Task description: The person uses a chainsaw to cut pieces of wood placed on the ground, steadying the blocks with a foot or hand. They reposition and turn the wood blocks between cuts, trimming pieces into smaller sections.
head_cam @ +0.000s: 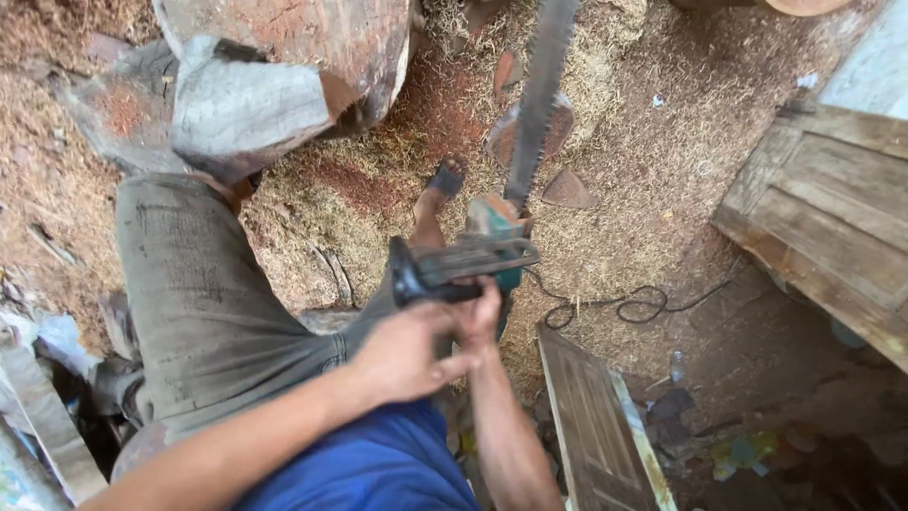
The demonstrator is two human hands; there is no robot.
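A chainsaw (482,251) with a teal body hangs in front of me, its long toothed bar (539,95) pointing away over sawdust-covered ground. My right hand (480,310) grips the saw's dark handle from below. My left hand (402,352) rests against the rear of the handle, fingers loosely curled beside the right hand. My left leg in grey trousers (203,293) is raised, the foot set against a big reddish log (284,66). My right foot in a sandal (445,180) stands on the sawdust near the bar.
Wooden door panels lie at right (823,208) and lower centre (596,426). A black cable (624,305) loops across the ground by the saw. Stones and offcuts (566,189) are scattered near the bar. Debris fills the lower corners.
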